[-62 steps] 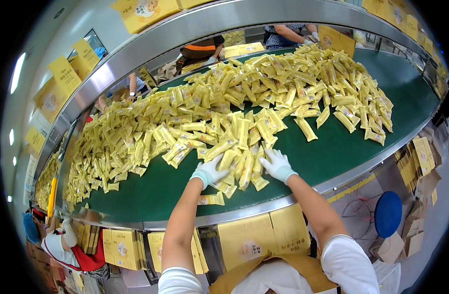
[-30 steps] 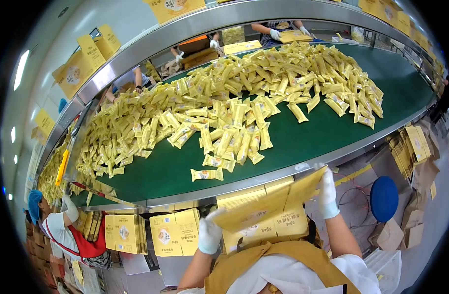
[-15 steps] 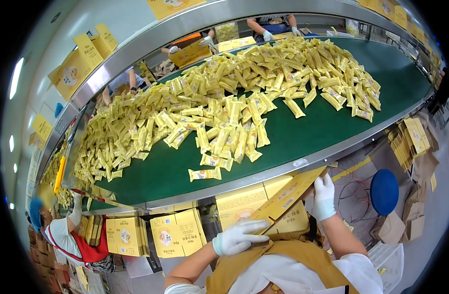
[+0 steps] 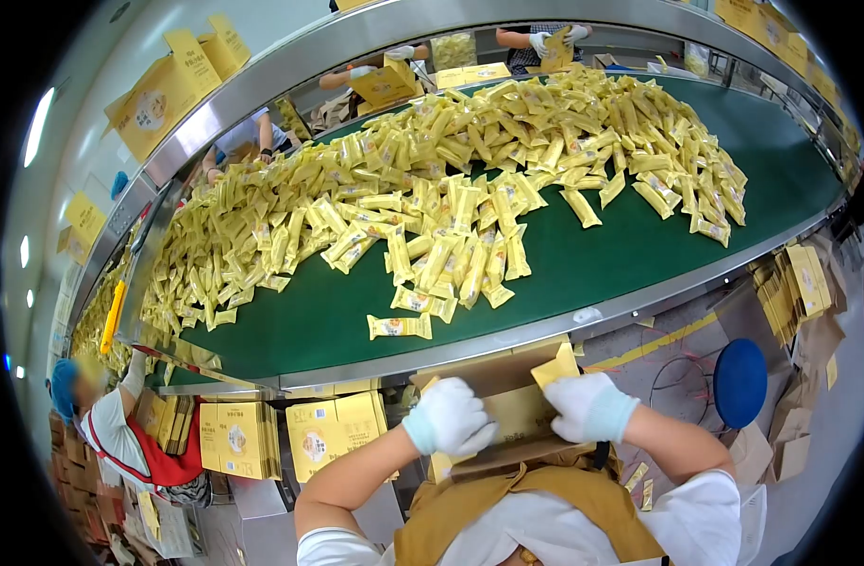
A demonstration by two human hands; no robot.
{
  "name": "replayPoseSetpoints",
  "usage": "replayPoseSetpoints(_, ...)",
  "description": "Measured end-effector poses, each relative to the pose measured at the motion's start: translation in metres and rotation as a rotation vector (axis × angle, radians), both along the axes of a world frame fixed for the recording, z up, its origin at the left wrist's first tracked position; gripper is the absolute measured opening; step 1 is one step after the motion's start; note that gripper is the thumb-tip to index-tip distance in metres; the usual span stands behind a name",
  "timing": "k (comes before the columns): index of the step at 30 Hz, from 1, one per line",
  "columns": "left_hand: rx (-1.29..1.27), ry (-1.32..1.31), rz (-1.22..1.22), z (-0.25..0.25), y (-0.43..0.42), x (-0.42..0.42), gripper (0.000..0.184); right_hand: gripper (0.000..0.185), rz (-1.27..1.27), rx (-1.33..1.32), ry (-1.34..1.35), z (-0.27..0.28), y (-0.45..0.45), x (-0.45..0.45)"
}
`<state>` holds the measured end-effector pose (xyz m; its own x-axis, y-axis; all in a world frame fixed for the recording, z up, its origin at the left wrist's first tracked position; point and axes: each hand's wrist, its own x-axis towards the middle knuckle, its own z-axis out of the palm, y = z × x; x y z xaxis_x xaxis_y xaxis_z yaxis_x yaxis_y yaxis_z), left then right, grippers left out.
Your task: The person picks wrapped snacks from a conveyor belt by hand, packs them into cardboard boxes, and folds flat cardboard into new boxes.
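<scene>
A yellow cardboard carton (image 4: 520,415) stands opened out in front of my apron, its brown inner walls showing. My left hand (image 4: 451,418), in a white glove, has its fingers curled on the carton's left end. At the opposite end my right hand (image 4: 587,407), also gloved, grips by a raised end flap (image 4: 553,366). Beyond the carton runs a green conveyor belt (image 4: 337,321) heaped with yellow-wrapped snack packets (image 4: 441,208). One packet (image 4: 400,326) lies apart near the belt's front edge.
Flat yellow cartons (image 4: 337,436) are stacked below the belt at left, beside a co-worker in a red apron (image 4: 177,462). A blue round stool (image 4: 739,383) stands at right. Across the belt, other gloved people handle cartons (image 4: 386,85). A metal rail (image 4: 507,351) edges the belt.
The flattened carton has been spread open into a box shape. My right hand has come down and left, and my left hand has risen and curled its fingers. Across the belt, a person has lifted a carton.
</scene>
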<state>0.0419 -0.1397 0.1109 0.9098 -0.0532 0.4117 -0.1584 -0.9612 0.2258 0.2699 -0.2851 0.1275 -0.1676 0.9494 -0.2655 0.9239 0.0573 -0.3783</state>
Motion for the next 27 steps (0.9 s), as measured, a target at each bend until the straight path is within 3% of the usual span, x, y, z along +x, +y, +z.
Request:
replayPoseSetpoints(4, 0.023, 0.708, -0.021, -0.051, -0.014, 0.014, 0.022, 0.056, 0.194, -0.117, -0.036, -0.011, 0.029, -0.015)
replayPoseSetpoints(5, 0.187, 0.81, -0.14, -0.052, -0.011, 0.02, 0.017, 0.063, 0.24, -0.115, -0.016, -0.01, 0.031, -0.016)
replayPoseSetpoints(8, 0.226, -0.06, 0.125, -0.02, -0.007, 0.019, 0.032, 0.086, 0.291, -0.215, 0.263, -0.003, 0.031, 0.006)
replayPoseSetpoints(9, 0.274, -0.134, 0.326, -0.003, -0.015, 0.013, 0.047, 0.088, 0.279, -0.13, 0.363, -0.006, 0.022, 0.019)
replayPoseSetpoints(10, 0.214, -0.097, 0.394, -0.004, -0.012, 0.012, 0.047, 0.091, 0.265, -0.045, 0.463, -0.006, 0.014, 0.027)
replayPoseSetpoints(13, -0.066, 0.079, 0.499, 0.004, -0.012, 0.013, 0.048, 0.096, -0.296, -0.114, 0.703, -0.006, -0.006, 0.023)
replayPoseSetpoints(14, -0.142, 0.146, 0.442, 0.013, -0.015, 0.015, 0.05, 0.098, -0.39, 0.0, 0.62, -0.011, -0.011, 0.021)
replayPoseSetpoints(16, -0.194, 0.58, 0.361, 0.034, -0.017, 0.023, 0.06, 0.103, -0.566, 0.223, 0.442, -0.028, -0.022, 0.015)
replayPoseSetpoints(19, -0.145, 0.36, 0.209, -0.001, -0.021, 0.028, 0.084, 0.108, -0.539, 0.462, 0.372, -0.073, -0.017, 0.007)
replayPoseSetpoints(20, -0.078, 0.477, 0.241, -0.002, -0.028, 0.03, 0.092, 0.107, -0.508, 0.526, 0.318, -0.081, -0.017, 0.005)
replayPoseSetpoints(22, 0.062, 0.711, 0.307, 0.008, -0.044, 0.037, 0.108, 0.099, -0.458, 0.407, 0.321, -0.071, -0.014, 0.008)
replayPoseSetpoints(24, 0.004, 0.723, 0.274, 0.01, -0.045, 0.039, 0.114, 0.091, -0.426, 0.366, 0.419, -0.065, -0.012, 0.016)
replayPoseSetpoints(26, -0.015, 0.771, 0.243, 0.027, -0.044, 0.047, 0.111, 0.08, -0.599, -0.06, 1.184, -0.079, -0.021, 0.061)
replayPoseSetpoints(27, -0.061, 0.674, 0.276, 0.028, -0.038, 0.046, 0.111, 0.066, -0.623, -0.051, 1.561, -0.096, -0.024, 0.075)
